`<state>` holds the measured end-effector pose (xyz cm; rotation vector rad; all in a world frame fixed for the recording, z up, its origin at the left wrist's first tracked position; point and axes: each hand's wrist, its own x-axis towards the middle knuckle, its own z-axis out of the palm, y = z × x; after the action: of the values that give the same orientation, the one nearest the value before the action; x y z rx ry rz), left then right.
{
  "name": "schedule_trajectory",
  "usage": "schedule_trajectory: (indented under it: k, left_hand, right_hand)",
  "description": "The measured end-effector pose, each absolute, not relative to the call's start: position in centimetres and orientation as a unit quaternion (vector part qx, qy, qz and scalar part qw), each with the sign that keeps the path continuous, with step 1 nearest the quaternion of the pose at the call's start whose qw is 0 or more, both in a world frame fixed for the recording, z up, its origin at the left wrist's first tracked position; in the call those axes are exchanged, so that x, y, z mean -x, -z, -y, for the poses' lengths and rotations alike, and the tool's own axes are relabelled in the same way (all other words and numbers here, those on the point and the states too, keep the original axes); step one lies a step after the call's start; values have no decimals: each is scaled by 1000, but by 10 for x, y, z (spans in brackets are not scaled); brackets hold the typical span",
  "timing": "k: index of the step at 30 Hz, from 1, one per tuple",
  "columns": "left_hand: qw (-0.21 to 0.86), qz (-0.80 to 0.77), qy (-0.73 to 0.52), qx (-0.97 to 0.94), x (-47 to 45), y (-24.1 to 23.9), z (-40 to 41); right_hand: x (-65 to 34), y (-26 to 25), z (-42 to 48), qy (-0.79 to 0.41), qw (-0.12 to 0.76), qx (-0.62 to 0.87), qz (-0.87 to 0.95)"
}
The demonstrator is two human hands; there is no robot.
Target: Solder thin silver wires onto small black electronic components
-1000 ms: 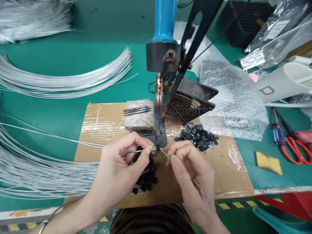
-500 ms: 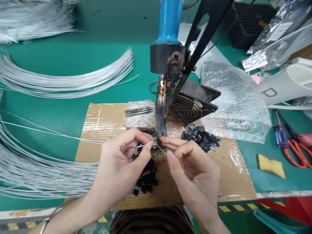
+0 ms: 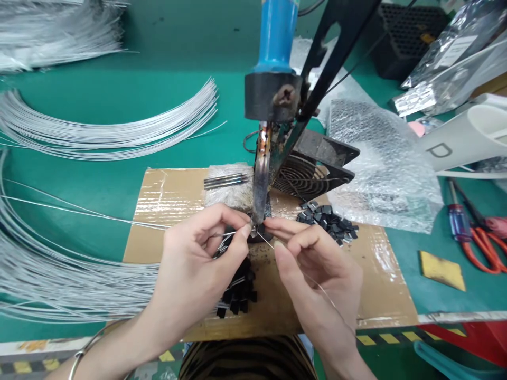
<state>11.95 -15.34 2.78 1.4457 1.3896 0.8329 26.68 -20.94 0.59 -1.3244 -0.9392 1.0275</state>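
Observation:
A clamped soldering iron (image 3: 276,50) with a blue handle points straight down, its metal tip between my hands. My left hand (image 3: 204,258) is closed, thumb and fingers pinching thin grey wires (image 3: 146,224) whose ends lie right at the tip. A small part at the fingertips is too hidden to make out. My right hand (image 3: 322,269) pinches a thin strand of solder wire (image 3: 266,241) that slants up to the tip and trails back across the palm. Under my left hand lies a bunch of wires with black ends (image 3: 240,298).
A cardboard sheet (image 3: 380,285) covers the green table. Right of the iron are a small fan (image 3: 304,171), a pile of black pieces (image 3: 330,221) and bubble wrap (image 3: 380,158). Wire bundles (image 3: 119,137) lie left. A yellow sponge (image 3: 441,270) and orange-handled tool (image 3: 485,250) sit right.
My right hand has shifted slightly right and the solder wire with it. My left fingertips have edged slightly right at the iron's tip. Both hands keep their pinch.

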Motion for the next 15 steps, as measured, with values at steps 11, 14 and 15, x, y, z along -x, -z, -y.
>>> schedule_trajectory:
  k: [11,14,15]
  left_hand:
    - [465,-561,-344,-592,-121,-30,153]
    - [462,-563,-344,-593,-119,-30,153]
    - [463,-562,-344,-593,-119,-30,154]
  right_hand:
    - [-268,-4,210,-440,575,553,412]
    - [-268,-5,210,-444,574,557,403]
    - [-267,-5,210,-444,574,558,402]
